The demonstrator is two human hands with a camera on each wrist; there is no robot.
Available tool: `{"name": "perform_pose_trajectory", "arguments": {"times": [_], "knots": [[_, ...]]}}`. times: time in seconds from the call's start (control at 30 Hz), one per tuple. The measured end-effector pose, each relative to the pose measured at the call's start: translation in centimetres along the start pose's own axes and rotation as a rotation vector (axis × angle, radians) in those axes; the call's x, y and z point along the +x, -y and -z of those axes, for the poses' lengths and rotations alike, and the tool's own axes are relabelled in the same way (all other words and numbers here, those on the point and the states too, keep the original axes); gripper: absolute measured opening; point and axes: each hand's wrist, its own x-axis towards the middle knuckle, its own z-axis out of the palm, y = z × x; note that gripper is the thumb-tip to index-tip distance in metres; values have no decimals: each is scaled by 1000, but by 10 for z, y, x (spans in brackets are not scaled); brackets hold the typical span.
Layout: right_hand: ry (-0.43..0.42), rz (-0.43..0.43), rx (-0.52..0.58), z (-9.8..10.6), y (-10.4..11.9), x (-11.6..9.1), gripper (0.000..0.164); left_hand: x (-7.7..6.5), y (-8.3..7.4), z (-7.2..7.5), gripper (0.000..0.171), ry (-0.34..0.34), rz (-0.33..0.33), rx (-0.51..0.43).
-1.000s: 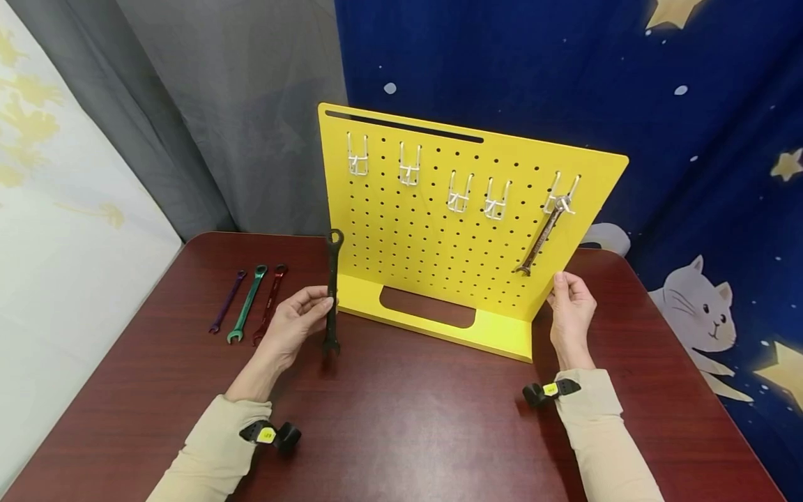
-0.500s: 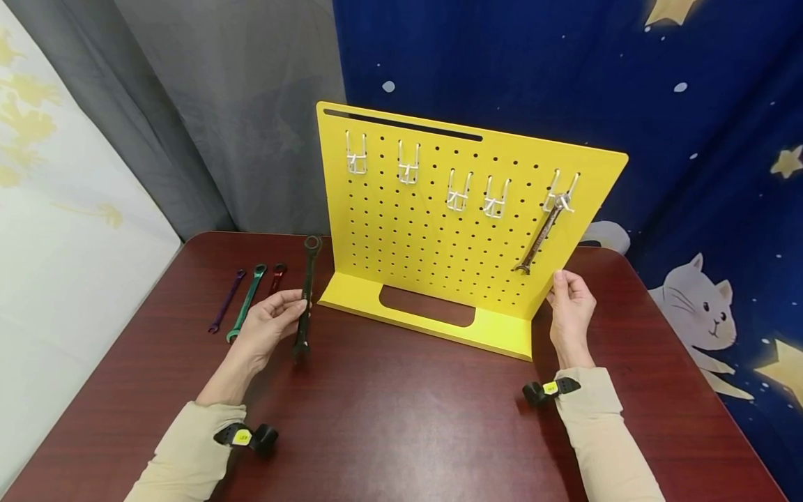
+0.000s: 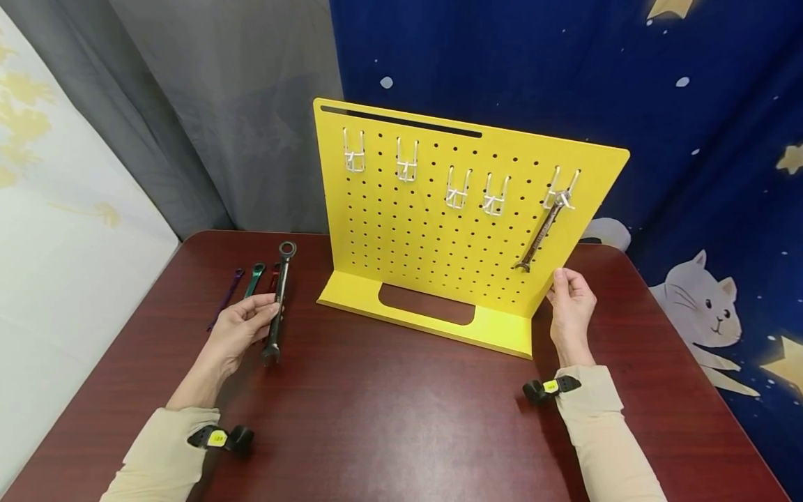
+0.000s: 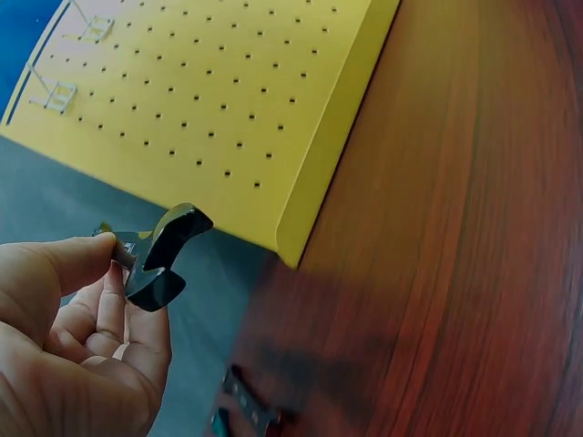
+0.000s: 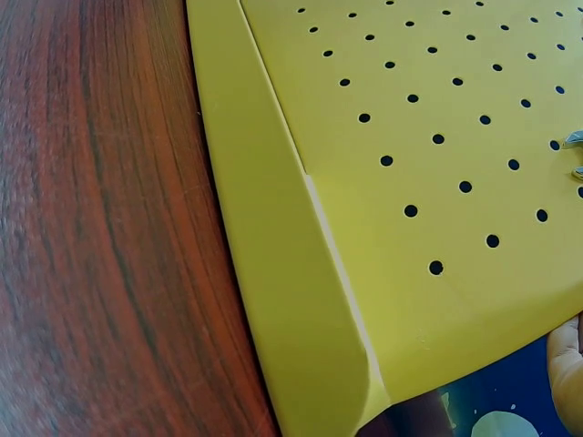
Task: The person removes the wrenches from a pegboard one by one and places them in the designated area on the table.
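Note:
Between the thumb and fingers of my left hand [image 3: 233,333] is a black combination wrench [image 3: 281,286], held nearly upright with its ring end on top. Its forked end [image 4: 171,253] points toward the camera in the left wrist view. My right hand [image 3: 572,314] pinches the lower right edge of a yellow pegboard [image 3: 426,237], thumb in front and fingers mostly hidden behind. A silver wrench [image 3: 539,236] hangs from the rightmost white hook. Behind my left hand lie a purple wrench [image 3: 227,296], a green wrench [image 3: 254,279] and a red wrench [image 3: 274,279], partly covered.
Several white wire hooks [image 3: 406,169] stick out of the upper pegboard, bare except the rightmost. The board stands on its flat yellow base [image 3: 351,296] on a dark red wooden table [image 3: 401,418]. Grey and blue curtains [image 3: 502,63] hang behind.
My left hand has moved left with the black wrench, away from the pegboard and in front of the lying wrenches. The right hand has stayed at the board's edge.

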Motion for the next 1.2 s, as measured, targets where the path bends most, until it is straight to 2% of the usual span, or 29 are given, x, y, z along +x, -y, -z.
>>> {"name": "perform_pose_trajectory", "arguments": {"times": [0.33, 0.6, 0.87, 0.97, 1.03, 1.1, 1.2], "knots": [[-8, 1, -9, -1, 0, 0, 16, 1, 2, 32, 12, -60, -12, -3], [-11, 11, 10, -1, -2, 0, 12, 3, 6, 57, 14, -115, 1, 64], [-15, 14, 20, 0, -2, 0, 11, 9, 15, 80, 8, -175, 31, 207], [-15, 16, 21, 0, -3, 0, 11, 9, 17, 87, 8, -201, 38, 207], [-16, 17, 23, -1, -3, 0, 10, 8, 15, 91, 12, -191, 24, 220], [-15, 20, 29, -1, -2, 0, 10, 7, 14, 94, 14, -196, 30, 194], [-15, 20, 32, -1, -2, 0, 10, 6, 14, 100, 17, -187, 38, 214]]}}
